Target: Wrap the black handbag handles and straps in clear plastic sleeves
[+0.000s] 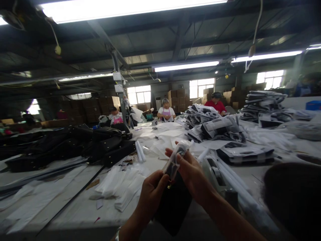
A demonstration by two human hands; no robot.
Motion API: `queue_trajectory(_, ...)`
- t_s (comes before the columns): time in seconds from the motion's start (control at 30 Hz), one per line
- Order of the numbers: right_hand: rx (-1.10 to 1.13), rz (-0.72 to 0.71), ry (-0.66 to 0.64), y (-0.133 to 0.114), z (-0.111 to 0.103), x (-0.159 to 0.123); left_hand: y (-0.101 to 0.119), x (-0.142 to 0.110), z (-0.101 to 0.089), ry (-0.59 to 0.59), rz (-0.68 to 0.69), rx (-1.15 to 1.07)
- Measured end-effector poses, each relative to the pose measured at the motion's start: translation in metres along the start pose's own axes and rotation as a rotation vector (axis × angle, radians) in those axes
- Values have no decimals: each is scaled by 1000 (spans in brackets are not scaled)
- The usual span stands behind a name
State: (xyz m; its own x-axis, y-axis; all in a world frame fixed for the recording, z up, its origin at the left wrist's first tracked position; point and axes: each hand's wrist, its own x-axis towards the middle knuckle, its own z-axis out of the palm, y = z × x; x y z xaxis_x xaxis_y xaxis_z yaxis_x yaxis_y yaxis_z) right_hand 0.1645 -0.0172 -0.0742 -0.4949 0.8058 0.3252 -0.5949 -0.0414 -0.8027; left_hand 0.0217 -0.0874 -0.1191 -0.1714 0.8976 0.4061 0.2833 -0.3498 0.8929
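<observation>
Your left hand (153,187) pinches the wrapped piece (172,166) low between fingers; your right hand (188,169) clasps it higher. Likely light, slippery-skinned: hold both ends.

We see a factory workshop: tube lights (187,66) hang below metal beams (184,28) across the top, boxes (176,101) stack up behind the centre, black goods (72,144) and wrapped goods (220,125) heap left and right, and people (166,113) line a table (77,211).

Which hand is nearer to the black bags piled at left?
Left: the left hand is to the right of the black bags; the right hand is farther right.
</observation>
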Motion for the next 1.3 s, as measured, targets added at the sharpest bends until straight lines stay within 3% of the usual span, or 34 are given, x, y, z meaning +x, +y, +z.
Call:
queue_trajectory(0.17,-262,19,0,6,9,-15,-10,-10,3,-11,117,76)
queue_trajectory(0.27,-358,-34,6,17,10,-19,-14,-7,9,56,49,-44)
queue_trajectory(0.37,-533,-166,54,33,4,-21,-18,-6,11,21,38,-223)
queue_trajectory(0.47,-661,-212,82,52,-4,-23,-24,-11,6,0,75,-285)
queue_trajectory(0.63,-736,-189,59,69,-7,-29,-17,-6,-10,218,129,-132)
queue_trajectory(0.7,-794,-185,23,67,-4,-30,-3,4,-15,148,120,-32)
queue_trajectory(0.8,-863,-183,-56,62,-5,-32,16,22,-19,-167,100,12)
queue_trajectory(0.87,-917,-177,-79,61,-10,-34,19,28,-19,-244,56,-43)
queue_trajectory(1.07,-1139,-272,-85,76,-32,-35,-8,21,-14,-111,-122,-273)
queue_trajectory(1.2,-1047,-252,-189,70,-37,-32,-13,19,-18,-106,-86,-237)
queue_trajectory(1.3,-986,-238,-167,62,-35,-33,-15,15,-23,-30,-16,-100)
